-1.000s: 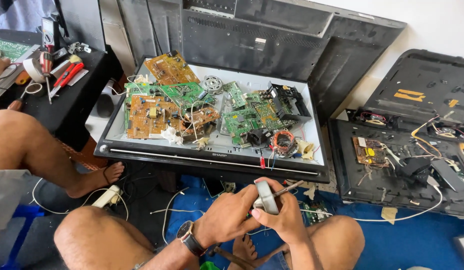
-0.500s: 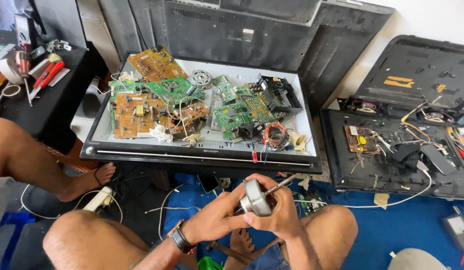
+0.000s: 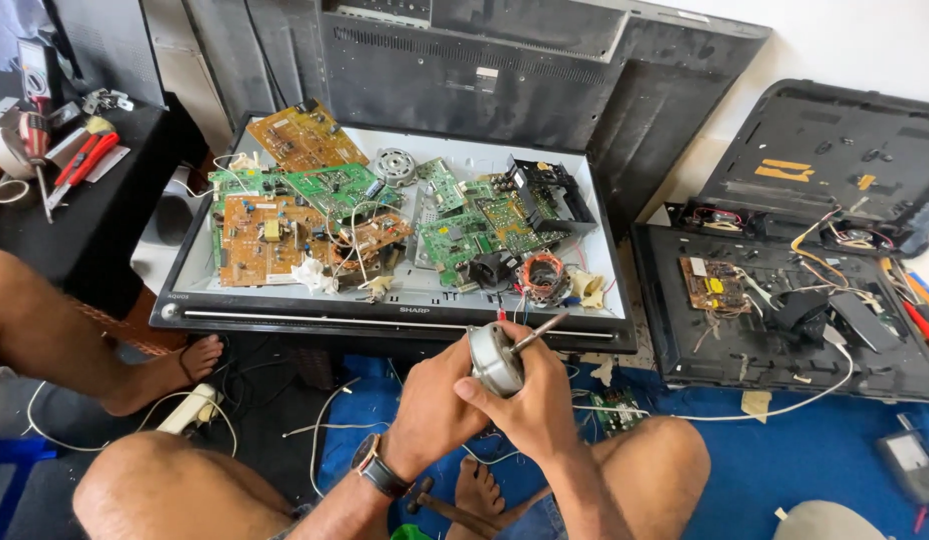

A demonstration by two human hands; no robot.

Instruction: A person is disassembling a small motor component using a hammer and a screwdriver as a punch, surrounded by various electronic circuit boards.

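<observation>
Both my hands hold a small round silver motor (image 3: pixel 495 358) with a thin metal shaft (image 3: pixel 541 330) sticking up to the right. My left hand (image 3: pixel 435 405), with a dark wristwatch (image 3: pixel 378 470) on its wrist, cups the motor from the left and below. My right hand (image 3: pixel 530 400) grips it from the right, thumb across the front. The motor hangs over my lap, just in front of the near edge of a flat screen panel (image 3: pixel 385 318) lying face up on the floor.
Several green and brown circuit boards (image 3: pixel 285 225), a copper coil (image 3: pixel 543 275) and loose wires lie on the panel. An opened black device (image 3: pixel 785 300) with wiring sits at right. A black table (image 3: pixel 75 200) with red-handled pliers stands at left. Another person's leg (image 3: pixel 75 350) is at left. A hammer (image 3: pixel 445 510) lies between my feet.
The view has shifted slightly. My hands have turned the motor, so its flat face points more toward me and its shaft angles up to the right.
</observation>
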